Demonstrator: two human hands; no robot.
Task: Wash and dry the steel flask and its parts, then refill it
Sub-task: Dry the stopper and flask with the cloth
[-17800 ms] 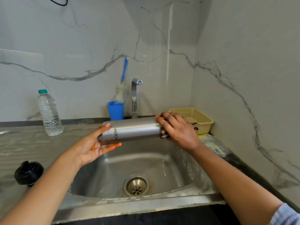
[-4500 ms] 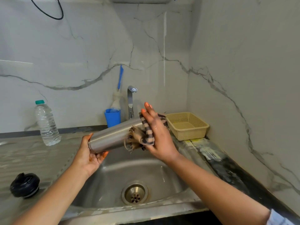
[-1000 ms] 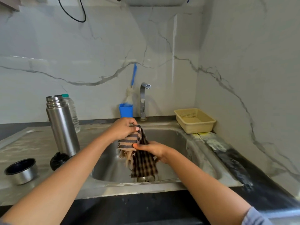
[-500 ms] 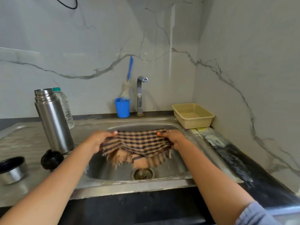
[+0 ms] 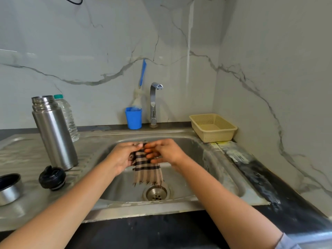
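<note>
Flask: the steel flask (image 5: 53, 133) stands upright and uncapped on the ribbed drainboard (image 5: 21, 155), left of the sink basin, no hand on it
Stopper: the black stopper (image 5: 52, 177) lies on the drainboard just in front of the flask's base
Cup lid: the steel cup (image 5: 9, 190) sits mouth up at the left edge of view, dark inside, apart from the stopper
Cloth: a brown and black checked cloth (image 5: 146, 169) is bunched between both hands over the basin; its fringed lower end hangs free above the drain (image 5: 156, 193)
Left hand: the left hand (image 5: 124, 155) grips the cloth's left side, fingers curled round the bunched top
Right hand: the right hand (image 5: 165, 151) has its fingers curled onto the cloth from the right, close against the left hand
Sink: the steel sink (image 5: 224, 177) has wet streaks on its walls
Bottle: a clear water bottle (image 5: 69, 119) with a green cap stands just behind the flask
Back ledge: a blue cup (image 5: 133, 118) holding a blue-handled brush (image 5: 142, 74) stands beside the tap (image 5: 154, 103), whose spout faces right
Basket: a beige plastic basket (image 5: 213, 133) sits at the sink's far right corner against the marble wall
</note>
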